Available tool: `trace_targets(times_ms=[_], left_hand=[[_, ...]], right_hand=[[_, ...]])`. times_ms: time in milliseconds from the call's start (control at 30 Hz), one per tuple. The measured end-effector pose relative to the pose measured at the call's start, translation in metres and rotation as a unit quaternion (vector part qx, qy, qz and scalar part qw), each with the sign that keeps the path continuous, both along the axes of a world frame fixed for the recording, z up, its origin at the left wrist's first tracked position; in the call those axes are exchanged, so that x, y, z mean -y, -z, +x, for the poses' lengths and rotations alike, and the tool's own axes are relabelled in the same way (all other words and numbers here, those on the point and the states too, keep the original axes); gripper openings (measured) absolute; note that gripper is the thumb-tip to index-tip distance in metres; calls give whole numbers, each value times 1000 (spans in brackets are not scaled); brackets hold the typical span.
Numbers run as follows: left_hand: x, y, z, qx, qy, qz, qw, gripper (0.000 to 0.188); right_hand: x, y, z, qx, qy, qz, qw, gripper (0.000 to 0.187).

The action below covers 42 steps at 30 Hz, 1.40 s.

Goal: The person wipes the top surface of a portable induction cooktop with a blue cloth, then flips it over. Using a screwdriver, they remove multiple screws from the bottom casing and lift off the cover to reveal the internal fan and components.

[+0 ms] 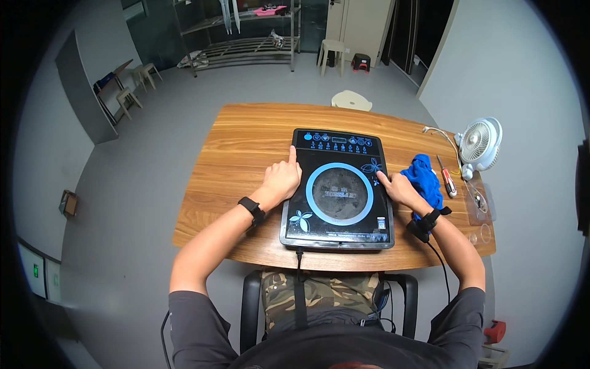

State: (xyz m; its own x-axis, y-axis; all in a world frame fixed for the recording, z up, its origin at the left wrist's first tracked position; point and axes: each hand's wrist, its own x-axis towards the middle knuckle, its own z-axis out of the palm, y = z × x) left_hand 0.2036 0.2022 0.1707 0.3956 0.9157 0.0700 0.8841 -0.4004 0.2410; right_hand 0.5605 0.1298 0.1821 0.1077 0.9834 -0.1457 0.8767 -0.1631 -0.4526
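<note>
A black induction cooker with a blue ring, blue flowers and a control strip along its far end lies flat on the wooden table. On its left edge, my left hand grips the side, with the index finger stretched along the rim toward the control strip. My right hand holds the opposite edge, its thumb resting on the top; the other fingers are mostly hidden. A black cord comes out of the cooker's near side and hangs over the table edge.
Beside my right hand lie a crumpled blue cloth and a red-handled screwdriver. A white fan stands at the right edge, near a clear plastic tray. Beyond the table are a cream stool and a metal rack.
</note>
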Motion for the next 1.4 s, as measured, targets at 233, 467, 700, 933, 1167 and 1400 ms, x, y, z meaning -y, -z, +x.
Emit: trace_targets(times_ms=[233, 467, 700, 933, 1167, 1400], left_hand=[[-3, 1, 2, 71, -13, -21, 997, 66], [1, 3, 11, 103, 37, -71, 991, 69], [19, 6, 38, 68, 62, -61, 994, 64], [42, -11, 44, 85, 69, -94, 990, 60], [49, -65, 53, 183, 80, -188, 962, 73], [45, -103, 48, 280, 99, -273, 915, 79]], right_hand=[[5, 17, 9, -68, 21, 59, 996, 73], [20, -40, 12, -296, 92, 39, 950, 52], [24, -94, 19, -285, 39, 76, 955, 48], [8, -116, -11, -253, 0, 118, 960, 55], [-15, -138, -45, -236, -63, 154, 957, 55], [-21, -159, -84, -151, -101, 200, 963, 61]])
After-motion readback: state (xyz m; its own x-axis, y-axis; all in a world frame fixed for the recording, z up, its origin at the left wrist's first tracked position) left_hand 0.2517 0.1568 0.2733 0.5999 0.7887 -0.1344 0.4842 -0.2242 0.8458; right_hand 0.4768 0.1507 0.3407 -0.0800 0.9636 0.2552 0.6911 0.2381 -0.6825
